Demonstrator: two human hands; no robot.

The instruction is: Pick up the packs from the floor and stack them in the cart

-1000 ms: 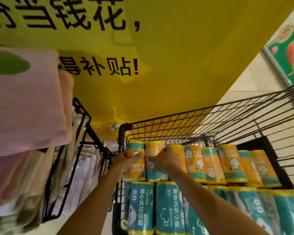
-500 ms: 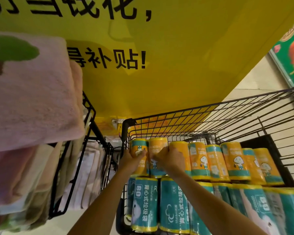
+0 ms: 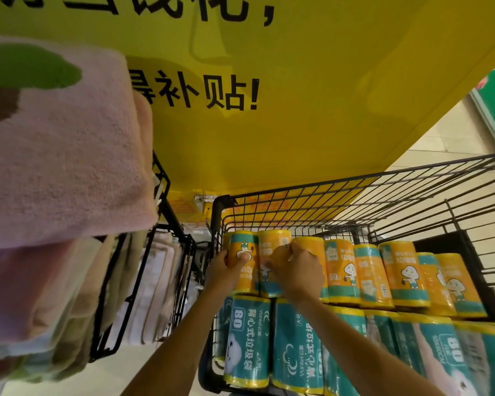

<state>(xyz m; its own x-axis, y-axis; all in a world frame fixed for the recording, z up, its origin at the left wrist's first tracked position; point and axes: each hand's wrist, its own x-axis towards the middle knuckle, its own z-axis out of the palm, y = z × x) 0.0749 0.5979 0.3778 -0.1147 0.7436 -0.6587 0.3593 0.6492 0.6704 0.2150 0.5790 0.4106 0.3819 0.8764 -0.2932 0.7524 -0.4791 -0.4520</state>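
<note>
While towels (image 3: 55,167) hung at left, I saw the left hand (image 3: 223,271) curled round the end orange pack (image 3: 242,244), thumb across it; the right hand (image 3: 297,270) gripped the next pack (image 3: 272,244), both atop teal packs (image 3: 249,338) in the cart's (image 3: 355,181) far-left corner.

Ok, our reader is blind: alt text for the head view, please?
The left hand and right hand grip orange packs at the left end of a row in a wire cart, beyond teal packs; folded towels sit left.
</note>
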